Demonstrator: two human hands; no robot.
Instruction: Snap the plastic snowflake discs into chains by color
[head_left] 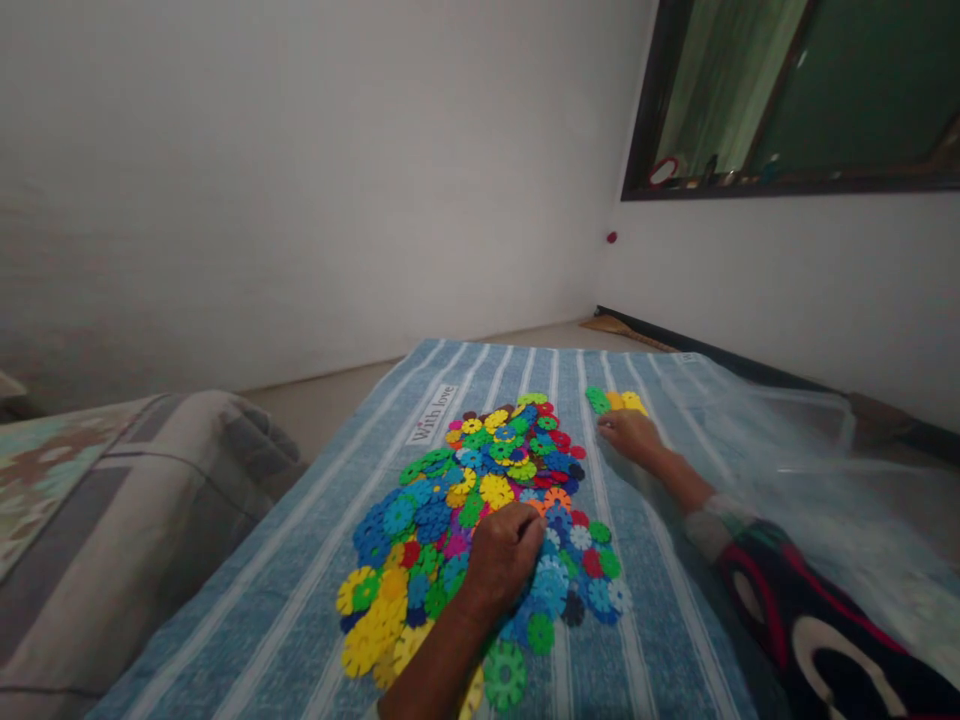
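Many flat, notched plastic discs [495, 490] in yellow, blue, green, red and other colours lie heaped on a striped blue cloth [300, 590]. My left hand [504, 560] is over the middle of the heap, its fingers curled closed; whatever it may hold is hidden. Beyond the heap's right side, my right hand [628, 436] rests low over the cloth with fingers pinched together, and what is between them is too small to make out. Just past its fingertips sits a small separate group with green discs [598, 400] at the left and yellow discs [634, 401] at the right.
A clear plastic container or sheet [847, 500] lies to the right, by my right forearm. Grey striped fabric [157, 500] covers something at the left. The cloth carries a "With love" label [433, 414]. Walls and a dark-framed window [795, 185] stand behind.
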